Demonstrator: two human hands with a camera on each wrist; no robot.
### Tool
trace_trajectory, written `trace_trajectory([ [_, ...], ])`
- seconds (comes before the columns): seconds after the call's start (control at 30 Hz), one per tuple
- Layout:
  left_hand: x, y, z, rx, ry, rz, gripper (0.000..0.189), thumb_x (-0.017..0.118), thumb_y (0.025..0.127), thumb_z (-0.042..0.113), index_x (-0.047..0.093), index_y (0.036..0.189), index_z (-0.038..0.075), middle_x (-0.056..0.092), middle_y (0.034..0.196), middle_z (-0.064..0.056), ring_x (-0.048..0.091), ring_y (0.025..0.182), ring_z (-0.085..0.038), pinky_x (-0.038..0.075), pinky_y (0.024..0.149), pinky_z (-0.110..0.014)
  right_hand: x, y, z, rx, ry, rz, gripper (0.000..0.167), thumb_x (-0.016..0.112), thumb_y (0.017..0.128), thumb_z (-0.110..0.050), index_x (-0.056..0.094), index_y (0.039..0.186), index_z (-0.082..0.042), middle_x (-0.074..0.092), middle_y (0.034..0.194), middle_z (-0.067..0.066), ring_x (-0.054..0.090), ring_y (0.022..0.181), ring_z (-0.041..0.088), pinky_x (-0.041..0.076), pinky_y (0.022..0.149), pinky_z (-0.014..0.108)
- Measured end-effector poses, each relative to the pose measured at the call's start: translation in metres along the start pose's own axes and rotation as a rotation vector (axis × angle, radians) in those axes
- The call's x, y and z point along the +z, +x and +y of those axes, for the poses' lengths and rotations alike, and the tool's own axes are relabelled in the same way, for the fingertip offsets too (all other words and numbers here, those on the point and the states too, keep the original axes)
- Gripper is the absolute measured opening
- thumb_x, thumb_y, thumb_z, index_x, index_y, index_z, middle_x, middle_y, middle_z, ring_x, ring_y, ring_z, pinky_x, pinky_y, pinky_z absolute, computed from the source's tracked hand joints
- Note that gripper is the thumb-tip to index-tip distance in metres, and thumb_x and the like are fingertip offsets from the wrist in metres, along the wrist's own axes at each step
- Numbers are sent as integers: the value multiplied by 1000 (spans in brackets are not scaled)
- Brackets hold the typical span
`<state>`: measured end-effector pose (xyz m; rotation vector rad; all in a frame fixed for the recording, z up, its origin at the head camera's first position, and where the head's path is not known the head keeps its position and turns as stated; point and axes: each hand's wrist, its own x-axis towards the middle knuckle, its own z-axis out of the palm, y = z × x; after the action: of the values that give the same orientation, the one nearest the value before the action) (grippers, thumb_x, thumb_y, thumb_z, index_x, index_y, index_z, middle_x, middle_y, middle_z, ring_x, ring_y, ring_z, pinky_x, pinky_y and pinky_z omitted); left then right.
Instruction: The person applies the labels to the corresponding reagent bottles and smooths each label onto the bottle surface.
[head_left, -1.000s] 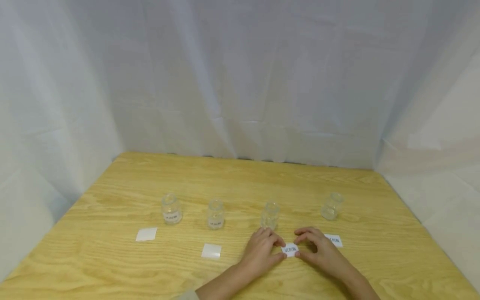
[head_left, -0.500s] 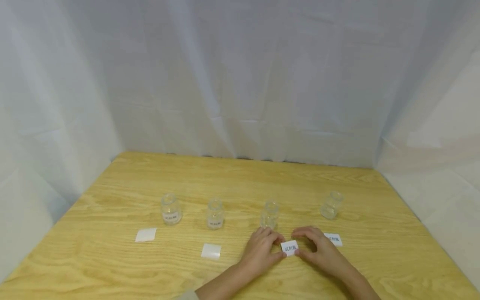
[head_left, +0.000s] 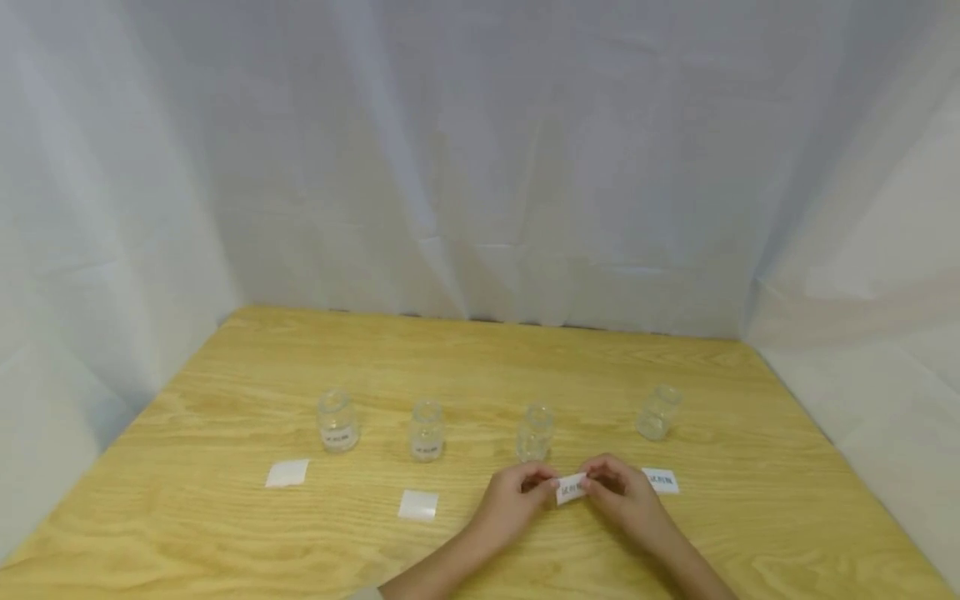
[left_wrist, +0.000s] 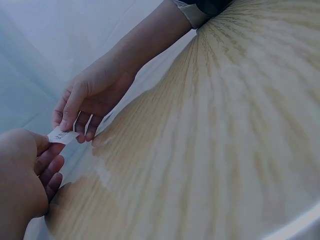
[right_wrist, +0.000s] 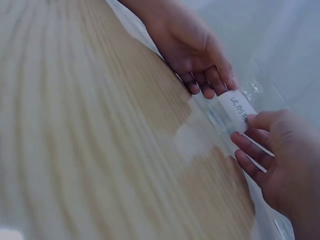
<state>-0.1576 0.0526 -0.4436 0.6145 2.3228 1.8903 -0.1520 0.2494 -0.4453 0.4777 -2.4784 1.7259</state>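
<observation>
In the head view my left hand [head_left: 506, 504] pinches the left edge of a small white label [head_left: 570, 489] with dark handwriting. My right hand [head_left: 630, 502] grips its right end between thumb and fingers. Both wrist views show the label [right_wrist: 236, 107] lifted above the tabletop, stretched between the two thumbs. Just behind the hands stands a clear glass bottle [head_left: 536, 433] without a label. A second written label [head_left: 661, 481] lies flat beyond my right hand, in front of another bare glass bottle [head_left: 659, 412].
Two glass bottles carrying written labels, one far left [head_left: 338, 421] and one beside it [head_left: 427, 431], stand in the same row. Blank white pieces lie in front, a left one [head_left: 287, 473] and a nearer one [head_left: 417, 505]. White curtains [head_left: 480, 167] enclose the wooden table [head_left: 480, 358].
The label has come up off the table and tilted, its right end higher. Both hands have closed in on its ends, the right one moving left and covering part of the writing.
</observation>
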Motion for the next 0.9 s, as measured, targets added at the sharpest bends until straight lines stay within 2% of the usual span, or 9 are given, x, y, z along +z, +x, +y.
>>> trace_trajectory([
  [0.17, -12, -5, 0, -29, -22, 10, 15, 61, 89, 17, 68, 96, 6, 65, 90, 2, 59, 84, -13, 48, 73, -25, 15, 1, -7, 85, 5, 79, 11, 64, 83, -1, 62, 94, 0, 63, 83, 4, 58, 78, 13, 47, 71, 23],
  [0.33, -24, -10, -1, -46, -42, 21, 15, 60, 90, 16, 66, 96, 4, 64, 87, 0, 58, 79, -15, 48, 68, -24, 30, 6, -14, 156, 40, 103, 10, 64, 84, -2, 62, 94, -1, 61, 84, 6, 57, 77, 14, 47, 69, 23],
  [0.5, -31, -11, -2, -51, -97, 12, 15, 59, 91, 13, 65, 96, 1, 64, 88, -4, 58, 79, -18, 50, 67, -25, 40, 9, -20, 177, 87, 119, 12, 64, 83, 1, 61, 95, 2, 60, 83, 9, 55, 72, 13, 49, 63, 22],
  [0.73, -34, -9, -2, -66, -125, -4, 16, 59, 91, 13, 65, 97, -1, 65, 90, -7, 59, 78, -20, 52, 70, -27, 42, 10, -25, 199, 123, 100, 13, 62, 84, 2, 60, 97, 4, 59, 83, 10, 56, 71, 15, 52, 63, 26],
  [0.9, -35, -9, -1, -76, -152, -8, 18, 58, 91, 14, 64, 97, -2, 65, 90, -7, 59, 80, -21, 52, 70, -29, 42, 10, -25, 183, 128, 94, 13, 62, 84, 2, 60, 97, 5, 59, 82, 11, 56, 70, 15, 52, 62, 26],
])
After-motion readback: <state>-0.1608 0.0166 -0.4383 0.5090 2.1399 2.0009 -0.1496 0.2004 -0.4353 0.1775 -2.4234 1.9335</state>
